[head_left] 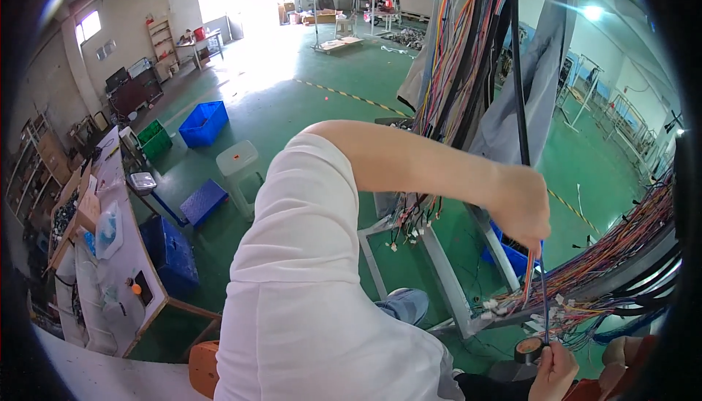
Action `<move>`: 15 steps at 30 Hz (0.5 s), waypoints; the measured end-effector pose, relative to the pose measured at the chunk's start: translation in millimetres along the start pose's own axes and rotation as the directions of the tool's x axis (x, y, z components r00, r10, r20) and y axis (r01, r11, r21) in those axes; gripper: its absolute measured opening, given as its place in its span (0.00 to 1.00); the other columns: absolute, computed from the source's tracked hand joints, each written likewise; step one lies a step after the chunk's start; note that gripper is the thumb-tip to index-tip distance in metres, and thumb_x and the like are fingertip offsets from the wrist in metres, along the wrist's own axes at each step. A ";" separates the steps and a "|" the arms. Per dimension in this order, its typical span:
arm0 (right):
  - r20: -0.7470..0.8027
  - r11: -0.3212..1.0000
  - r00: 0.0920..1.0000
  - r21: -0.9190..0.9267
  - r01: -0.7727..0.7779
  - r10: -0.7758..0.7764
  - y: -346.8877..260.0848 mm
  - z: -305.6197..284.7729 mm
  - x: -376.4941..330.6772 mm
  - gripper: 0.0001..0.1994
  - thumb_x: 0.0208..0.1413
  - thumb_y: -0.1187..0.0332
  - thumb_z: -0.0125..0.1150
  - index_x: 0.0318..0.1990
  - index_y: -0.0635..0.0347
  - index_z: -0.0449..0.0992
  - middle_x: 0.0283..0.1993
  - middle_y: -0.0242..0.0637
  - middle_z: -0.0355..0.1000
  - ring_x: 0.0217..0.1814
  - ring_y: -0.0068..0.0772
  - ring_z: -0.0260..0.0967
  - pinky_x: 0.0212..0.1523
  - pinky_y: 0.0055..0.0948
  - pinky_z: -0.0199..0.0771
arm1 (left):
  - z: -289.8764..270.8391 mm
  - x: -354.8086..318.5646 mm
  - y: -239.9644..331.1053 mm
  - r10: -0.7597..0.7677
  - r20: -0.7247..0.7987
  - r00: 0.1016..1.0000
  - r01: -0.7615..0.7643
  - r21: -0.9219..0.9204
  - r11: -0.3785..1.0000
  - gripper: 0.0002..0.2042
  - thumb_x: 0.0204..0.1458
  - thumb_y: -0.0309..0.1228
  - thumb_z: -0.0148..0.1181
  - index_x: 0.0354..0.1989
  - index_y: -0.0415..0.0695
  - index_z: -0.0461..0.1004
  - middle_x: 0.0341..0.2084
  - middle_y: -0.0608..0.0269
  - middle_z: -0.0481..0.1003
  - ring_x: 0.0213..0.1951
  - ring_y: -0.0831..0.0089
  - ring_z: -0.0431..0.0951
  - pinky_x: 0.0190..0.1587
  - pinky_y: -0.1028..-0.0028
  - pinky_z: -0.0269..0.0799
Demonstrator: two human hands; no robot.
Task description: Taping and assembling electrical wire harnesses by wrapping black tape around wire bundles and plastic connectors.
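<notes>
Wire taping in hand: thin wires (pixel 537 284) are pinched taut by left hand (pixel 523 214); black tape roll (pixel 528 350) is gripped by right hand (pixel 553 372). Next wrap probably calls for steady tension.

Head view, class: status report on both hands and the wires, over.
Left hand pinching wires up high. Right hand gripping their lower end beside tape roll. Harness bundle crowds behind.
</notes>
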State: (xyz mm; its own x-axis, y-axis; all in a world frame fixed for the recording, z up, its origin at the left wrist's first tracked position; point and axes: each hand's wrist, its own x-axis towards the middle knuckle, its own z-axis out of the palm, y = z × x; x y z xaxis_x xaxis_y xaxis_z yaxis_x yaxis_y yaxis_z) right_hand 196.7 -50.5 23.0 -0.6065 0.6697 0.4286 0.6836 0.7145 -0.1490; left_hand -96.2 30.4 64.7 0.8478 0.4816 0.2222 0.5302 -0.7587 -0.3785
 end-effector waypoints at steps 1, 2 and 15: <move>-0.077 1.000 0.997 -0.008 0.023 -0.023 -1.3 -1.9 3.2 0.08 0.51 0.68 0.51 0.24 0.62 0.69 0.18 0.41 0.62 0.18 0.43 0.60 0.18 0.30 0.59 | -1.9 0.4 -9.2 -0.028 0.003 1.000 0.028 0.024 0.999 0.21 0.49 0.50 0.41 0.18 0.48 0.72 0.16 0.60 0.73 0.22 0.60 0.73 0.23 0.63 0.67; -0.150 0.999 0.988 -0.023 0.030 -0.033 -1.9 -3.9 5.4 0.09 0.49 0.67 0.53 0.23 0.62 0.68 0.17 0.39 0.62 0.17 0.41 0.60 0.18 0.28 0.60 | -2.5 4.3 -19.8 -0.026 -0.036 0.999 0.025 -0.017 1.000 0.20 0.48 0.49 0.42 0.19 0.48 0.72 0.17 0.59 0.73 0.23 0.59 0.73 0.23 0.62 0.67; -0.233 0.987 0.968 0.149 -0.053 0.088 10.1 -8.1 49.8 0.05 0.45 0.78 0.53 0.31 0.68 0.69 0.24 0.42 0.65 0.24 0.37 0.63 0.27 0.24 0.61 | 17.2 -9.0 -8.2 -0.332 -0.125 0.935 0.300 -0.221 0.928 0.18 0.50 0.42 0.45 0.18 0.39 0.67 0.20 0.53 0.69 0.26 0.56 0.69 0.27 0.62 0.63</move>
State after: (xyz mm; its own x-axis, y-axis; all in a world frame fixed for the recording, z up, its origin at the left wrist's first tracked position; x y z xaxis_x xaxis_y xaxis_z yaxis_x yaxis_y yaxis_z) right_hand 176.7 -11.5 50.1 -0.4328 0.6639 0.6099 0.6467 0.7000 -0.3030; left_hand -108.4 39.9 50.4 0.6181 0.6476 0.4456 0.7496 -0.6563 -0.0860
